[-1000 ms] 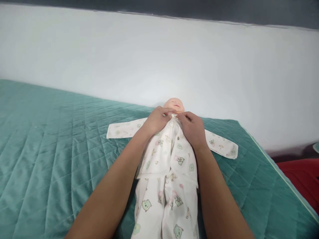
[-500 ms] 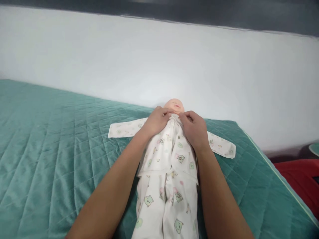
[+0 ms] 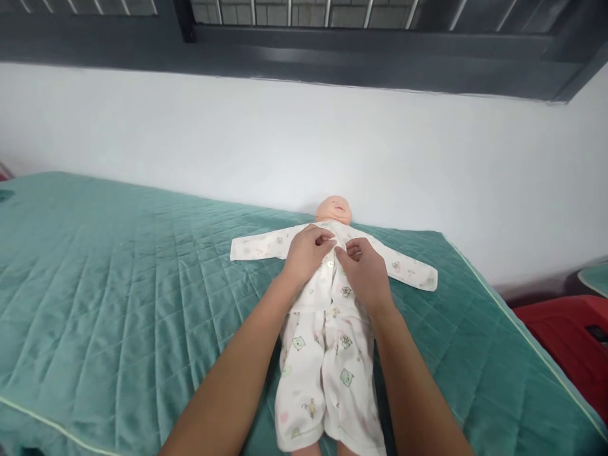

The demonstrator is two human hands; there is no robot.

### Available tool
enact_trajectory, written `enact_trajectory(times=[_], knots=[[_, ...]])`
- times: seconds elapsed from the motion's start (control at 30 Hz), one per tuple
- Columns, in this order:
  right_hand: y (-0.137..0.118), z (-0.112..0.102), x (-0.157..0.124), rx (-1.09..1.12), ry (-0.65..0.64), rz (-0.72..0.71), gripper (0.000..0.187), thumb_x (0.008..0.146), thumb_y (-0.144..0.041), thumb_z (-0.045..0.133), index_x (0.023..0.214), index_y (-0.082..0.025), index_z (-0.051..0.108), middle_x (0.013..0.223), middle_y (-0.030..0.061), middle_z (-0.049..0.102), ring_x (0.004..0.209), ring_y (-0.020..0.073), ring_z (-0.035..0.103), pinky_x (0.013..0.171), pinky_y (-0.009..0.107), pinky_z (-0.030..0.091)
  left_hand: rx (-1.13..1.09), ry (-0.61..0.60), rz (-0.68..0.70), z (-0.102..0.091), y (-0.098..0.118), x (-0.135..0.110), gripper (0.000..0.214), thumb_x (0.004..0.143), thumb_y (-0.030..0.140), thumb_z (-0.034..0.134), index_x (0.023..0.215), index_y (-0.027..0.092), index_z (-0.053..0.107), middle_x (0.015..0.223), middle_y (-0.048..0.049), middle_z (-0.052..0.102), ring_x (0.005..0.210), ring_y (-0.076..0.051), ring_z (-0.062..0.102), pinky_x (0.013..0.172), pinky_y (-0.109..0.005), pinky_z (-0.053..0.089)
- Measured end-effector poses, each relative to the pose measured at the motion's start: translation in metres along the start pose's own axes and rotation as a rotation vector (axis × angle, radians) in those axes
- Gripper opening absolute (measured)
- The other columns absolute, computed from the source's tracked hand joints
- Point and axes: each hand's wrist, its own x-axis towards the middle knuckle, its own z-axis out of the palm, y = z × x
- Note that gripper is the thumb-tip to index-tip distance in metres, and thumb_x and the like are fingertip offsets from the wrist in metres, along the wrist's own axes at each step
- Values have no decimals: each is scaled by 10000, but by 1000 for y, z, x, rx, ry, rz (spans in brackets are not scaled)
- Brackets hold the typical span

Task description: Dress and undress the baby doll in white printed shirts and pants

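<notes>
Both hands [image 3: 308,256] [image 3: 365,272] now lower on wht print-fabric top [image 3: 323,290].

Barred window [image 3: 332,47] above white wall [image 3: 190,139]

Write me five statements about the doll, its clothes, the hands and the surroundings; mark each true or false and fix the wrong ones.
1. The doll lies face up on a green quilted cover. True.
2. Both hands are at the doll's feet. False: the left hand and right hand are at the front of the white top.
3. The sleeves stretch out to both sides. True.
4. The trousers are plain black. False: they are white with printed figures.
5. Bars show in the window above the white wall. True.
</notes>
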Motion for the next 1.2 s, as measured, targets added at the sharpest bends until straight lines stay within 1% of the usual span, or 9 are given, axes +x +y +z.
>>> enact_trajectory(times=[0.13, 0.33, 0.43, 0.57, 0.67, 0.77, 0.97, 1.1, 1.2], knots=[[6, 1, -7, 136, 29, 19, 238, 823, -459, 623, 832, -221, 613, 729, -10, 644, 650, 160, 542, 656, 299, 411, -26, -31, -29, -1, -2, 2, 46, 811, 193, 643, 816, 192, 689, 858, -13, 673, 791, -143, 606, 770, -267, 463], [3, 0, -1, 219, 43, 72, 198, 807, -402, 648, 864, -213, 641, 779, -3, 666, 706, 164, 578, 704, 299, 433, -72, -19, -87, -1, 8, 4, 73, 827, 231, 638, 796, 191, 691, 836, -14, 723, 782, -156, 639, 748, -281, 462], [1, -2, 2, 235, 25, 79, 186, 802, -380, 652, 881, -212, 669, 803, 6, 680, 724, 169, 589, 722, 305, 444, -154, -11, -131, -1, 13, 4, 88, 837, 235, 634, 798, 190, 699, 844, -14, 734, 796, -155, 653, 758, -274, 468], [1, -5, 5, 290, -9, 112, 192, 781, -365, 677, 891, -211, 712, 849, 19, 715, 779, 183, 619, 737, 308, 454, -183, -43, -151, -1, 14, 4, 94, 838, 225, 636, 809, 197, 721, 863, -18, 750, 820, -164, 666, 777, -279, 475], [3, -6, 8, 382, -52, 152, 230, 767, -379, 692, 917, -209, 730, 894, 31, 735, 802, 191, 633, 711, 300, 457, -206, -72, -158, -1, 12, 5, 79, 825, 218, 656, 827, 201, 733, 891, -25, 759, 846, -175, 675, 796, -289, 483], [6, -6, 10, 433, -69, 173, 253, 759, -373, 691, 952, -218, 743, 901, 28, 737, 793, 189, 628, 689, 293, 453, -210, -70, -163, -1, 10, 6, 81, 827, 219, 658, 842, 204, 736, 904, -30, 759, 856, -178, 676, 816, -299, 487], [10, -8, 11, 527, -83, 282, 267, 723, -355, 716, 958, -246, 778, 725, -25, 657, 642, 140, 522, 586, 262, 386, -194, -59, -167, 0, 11, 5, 75, 821, 204, 653, 829, 202, 727, 879, -24, 745, 841, -171, 669, 808, -295, 484], [13, -9, 12, 608, -99, 279, 254, 698, -336, 739, 922, -229, 790, 681, -31, 632, 631, 132, 497, 595, 262, 389, -206, -59, -176, -1, 12, 4, 66, 814, 211, 658, 822, 198, 722, 866, -23, 741, 824, -164, 662, 796, -288, 482], [14, -10, 12, 638, -123, 286, 260, 702, -334, 737, 934, -228, 791, 652, -34, 621, 616, 132, 497, 591, 266, 392, -190, -50, -174, -1, 12, 5, 61, 809, 210, 662, 822, 195, 720, 875, -24, 747, 831, -166, 668, 800, -290, 482]])
